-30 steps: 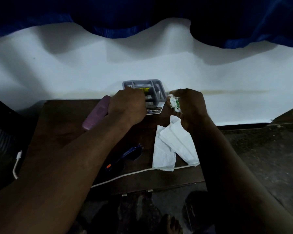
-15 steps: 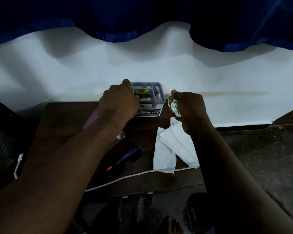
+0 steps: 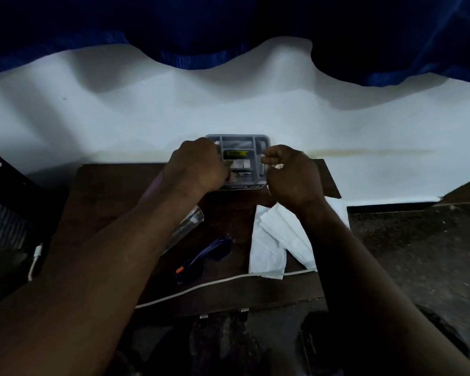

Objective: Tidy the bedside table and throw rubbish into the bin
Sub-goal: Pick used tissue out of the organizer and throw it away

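**Two hands at a grey organiser on a dark bedside worktop**

Seen from above in dim light, a person's bare forearms reach forward over a dark wooden worktop [image 3: 106, 202] that stands against a white wall [image 3: 147, 118]. A deep blue curtain [image 3: 228, 28] hangs across the top.

At the back edge of the worktop, touching the wall, sits a grey plastic organiser [image 3: 242, 141] split into compartments. A yellow label [image 3: 235, 152] shows in one of them.

The left hand [image 3: 198, 166] is curled, knuckles up, against the organiser's left side. Its fingertips are hidden, so I cannot tell whether it grips anything.

The right hand [image 3: 291, 175] is just right of the organiser, fingers curled round a crumpled white scrap [image 3: 278, 166]. Only a sliver of the scrap peeks out.

Below the right wrist, white tissues [image 3: 269, 248] lie loosely folded on the worktop's right side. A thin white cable [image 3: 201, 287] runs along the near edge, passing under the tissues' lower corner.

Near the middle lie dark blue glasses [image 3: 212, 251]. Just beside them a clear tube [image 3: 192, 222] pokes out from under the left forearm.

A white plug [image 3: 37, 253] hangs off to the left, and dark speckled floor [image 3: 418, 253] lies to the right.
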`<state>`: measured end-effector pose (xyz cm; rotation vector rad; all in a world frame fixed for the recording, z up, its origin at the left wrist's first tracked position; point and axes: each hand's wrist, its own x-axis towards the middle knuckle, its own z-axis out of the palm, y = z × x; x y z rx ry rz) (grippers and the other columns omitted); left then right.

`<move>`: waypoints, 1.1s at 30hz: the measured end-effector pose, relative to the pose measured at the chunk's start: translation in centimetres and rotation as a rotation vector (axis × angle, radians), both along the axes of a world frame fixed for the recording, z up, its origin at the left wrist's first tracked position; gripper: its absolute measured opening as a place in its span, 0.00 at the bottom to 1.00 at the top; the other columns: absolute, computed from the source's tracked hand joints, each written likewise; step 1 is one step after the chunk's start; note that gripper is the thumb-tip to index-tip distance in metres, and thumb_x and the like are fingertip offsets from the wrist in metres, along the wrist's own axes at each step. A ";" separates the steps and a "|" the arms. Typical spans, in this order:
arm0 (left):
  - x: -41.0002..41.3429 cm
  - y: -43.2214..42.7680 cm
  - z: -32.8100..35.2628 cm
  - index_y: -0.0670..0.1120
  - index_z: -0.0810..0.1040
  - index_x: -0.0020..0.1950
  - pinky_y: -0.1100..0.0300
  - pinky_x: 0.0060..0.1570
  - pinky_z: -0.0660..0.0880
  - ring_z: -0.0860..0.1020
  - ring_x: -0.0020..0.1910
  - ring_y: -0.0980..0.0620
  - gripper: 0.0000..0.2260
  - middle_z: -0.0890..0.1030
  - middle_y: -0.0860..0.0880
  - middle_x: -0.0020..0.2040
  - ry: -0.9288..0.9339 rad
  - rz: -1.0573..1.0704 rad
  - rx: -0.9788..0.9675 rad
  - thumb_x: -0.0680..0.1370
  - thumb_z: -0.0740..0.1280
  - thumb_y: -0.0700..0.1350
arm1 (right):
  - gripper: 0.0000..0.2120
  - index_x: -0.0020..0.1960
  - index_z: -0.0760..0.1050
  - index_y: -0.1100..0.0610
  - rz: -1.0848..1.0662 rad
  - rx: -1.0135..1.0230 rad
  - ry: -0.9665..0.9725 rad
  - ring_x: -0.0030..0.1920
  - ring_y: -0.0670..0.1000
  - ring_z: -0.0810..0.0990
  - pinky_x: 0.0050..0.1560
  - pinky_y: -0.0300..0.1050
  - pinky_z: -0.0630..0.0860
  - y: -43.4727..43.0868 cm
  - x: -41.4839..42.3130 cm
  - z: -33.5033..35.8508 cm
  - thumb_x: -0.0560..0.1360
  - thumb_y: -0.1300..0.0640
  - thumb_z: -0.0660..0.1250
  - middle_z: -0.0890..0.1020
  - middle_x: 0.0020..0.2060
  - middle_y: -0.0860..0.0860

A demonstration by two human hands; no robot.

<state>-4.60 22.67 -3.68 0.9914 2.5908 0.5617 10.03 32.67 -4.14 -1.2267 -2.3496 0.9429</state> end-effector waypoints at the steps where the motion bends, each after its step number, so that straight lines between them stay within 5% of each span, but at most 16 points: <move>1: 0.1 -0.1 0.1 0.44 0.77 0.47 0.57 0.44 0.75 0.81 0.49 0.42 0.09 0.82 0.42 0.51 -0.003 -0.018 -0.011 0.74 0.73 0.47 | 0.22 0.66 0.80 0.54 0.035 0.044 -0.033 0.60 0.48 0.83 0.60 0.36 0.75 -0.1 -0.1 0.1 0.73 0.65 0.65 0.86 0.58 0.48; 3: 0.4 -0.3 0.4 0.44 0.76 0.47 0.56 0.44 0.75 0.81 0.49 0.42 0.08 0.82 0.41 0.50 0.003 -0.037 -0.028 0.74 0.73 0.45 | 0.23 0.69 0.77 0.57 0.064 0.061 -0.101 0.63 0.54 0.82 0.64 0.41 0.74 -0.7 -0.4 0.1 0.73 0.63 0.66 0.85 0.60 0.53; 9: 1.5 -0.9 0.9 0.43 0.77 0.50 0.50 0.50 0.80 0.81 0.49 0.39 0.08 0.81 0.39 0.50 0.097 -0.116 -0.067 0.75 0.71 0.45 | 0.17 0.59 0.74 0.64 0.093 0.065 -0.347 0.57 0.66 0.82 0.45 0.46 0.71 -2.4 -1.0 -0.3 0.75 0.55 0.68 0.82 0.56 0.65; 14: 1.8 -0.9 0.7 0.43 0.78 0.55 0.53 0.46 0.75 0.81 0.53 0.39 0.10 0.81 0.40 0.54 0.145 -0.134 -0.111 0.75 0.71 0.44 | 0.35 0.78 0.57 0.66 0.043 -0.039 -0.368 0.65 0.68 0.77 0.53 0.47 0.69 -2.3 -1.6 -0.5 0.77 0.55 0.66 0.77 0.65 0.69; 18: 2.1 -0.8 0.3 0.41 0.78 0.59 0.51 0.48 0.77 0.81 0.53 0.39 0.14 0.81 0.39 0.55 0.165 -0.157 -0.103 0.75 0.70 0.44 | 0.40 0.82 0.47 0.64 0.019 -0.103 -0.371 0.69 0.67 0.75 0.65 0.52 0.71 -2.5 -2.1 -0.5 0.79 0.55 0.65 0.75 0.69 0.68; 21: 2.1 -0.8 0.3 0.41 0.78 0.59 0.52 0.48 0.77 0.81 0.53 0.40 0.14 0.81 0.40 0.54 0.159 -0.158 -0.106 0.75 0.71 0.44 | 0.29 0.75 0.62 0.65 0.001 -0.131 -0.399 0.66 0.65 0.77 0.60 0.51 0.73 -2.4 -2.0 -0.4 0.78 0.55 0.64 0.78 0.66 0.66; 24: 2.0 -0.8 0.3 0.41 0.78 0.58 0.52 0.47 0.76 0.81 0.53 0.41 0.14 0.81 0.40 0.54 0.148 -0.160 -0.088 0.75 0.71 0.45 | 0.10 0.55 0.74 0.60 0.003 -0.096 -0.424 0.59 0.63 0.81 0.48 0.45 0.72 -2.4 -1.7 -0.1 0.77 0.57 0.65 0.82 0.59 0.63; 30: 2.0 -0.5 0.2 0.41 0.77 0.59 0.51 0.48 0.78 0.81 0.53 0.40 0.16 0.81 0.41 0.54 0.144 -0.161 -0.077 0.75 0.72 0.46 | 0.11 0.52 0.78 0.59 0.044 0.070 -0.355 0.54 0.62 0.83 0.44 0.45 0.73 -2.1 -0.8 0.1 0.72 0.56 0.68 0.84 0.52 0.60; 33: 1.8 -0.4 0.0 0.43 0.78 0.58 0.52 0.47 0.79 0.81 0.51 0.41 0.18 0.82 0.41 0.54 0.127 -0.163 -0.089 0.73 0.75 0.49 | 0.17 0.61 0.81 0.53 -0.077 0.212 -0.225 0.58 0.61 0.83 0.53 0.47 0.79 -1.8 -0.3 0.7 0.73 0.53 0.68 0.84 0.56 0.58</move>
